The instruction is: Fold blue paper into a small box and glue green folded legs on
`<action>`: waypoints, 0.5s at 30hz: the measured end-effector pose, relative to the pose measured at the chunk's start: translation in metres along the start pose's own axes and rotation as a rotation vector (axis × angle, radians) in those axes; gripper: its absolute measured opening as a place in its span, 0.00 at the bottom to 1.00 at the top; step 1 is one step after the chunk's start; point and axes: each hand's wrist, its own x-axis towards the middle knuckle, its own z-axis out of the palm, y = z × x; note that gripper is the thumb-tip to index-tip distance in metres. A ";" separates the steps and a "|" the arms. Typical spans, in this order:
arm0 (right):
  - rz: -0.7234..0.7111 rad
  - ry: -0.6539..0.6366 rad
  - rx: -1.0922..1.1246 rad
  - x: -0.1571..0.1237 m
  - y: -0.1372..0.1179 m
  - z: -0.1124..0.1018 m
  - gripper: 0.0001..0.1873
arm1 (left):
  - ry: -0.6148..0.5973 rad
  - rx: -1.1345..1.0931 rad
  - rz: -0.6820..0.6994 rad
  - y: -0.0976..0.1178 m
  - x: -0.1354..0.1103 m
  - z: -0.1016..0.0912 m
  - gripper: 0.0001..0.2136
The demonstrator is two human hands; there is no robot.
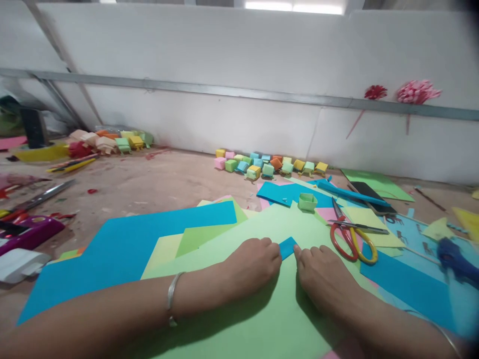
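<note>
A small blue paper piece (287,247) lies on a large light green sheet (262,319), pinched between both my hands. My left hand (250,264), with a silver bangle on the wrist, has its fingers curled and grips the piece's left side. My right hand (324,274) is also curled and presses the piece's right edge. Most of the blue piece is hidden under the fingers.
Red and yellow scissors (352,239) lie just right of my hands. A small green folded box (307,201) sits behind. Several coloured paper cubes (267,164) line the wall. Large blue sheets (123,254) spread left and right; a purple stapler (30,232) at far left.
</note>
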 end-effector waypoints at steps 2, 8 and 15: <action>-0.009 0.004 0.012 0.001 0.001 0.000 0.11 | -0.023 0.097 0.044 0.012 -0.005 -0.002 0.07; -0.029 0.026 0.032 0.000 0.003 0.003 0.11 | -0.087 0.371 0.132 0.037 -0.023 -0.007 0.06; -0.110 0.181 0.100 0.007 0.000 -0.002 0.20 | 0.194 0.456 0.065 0.034 -0.026 0.010 0.13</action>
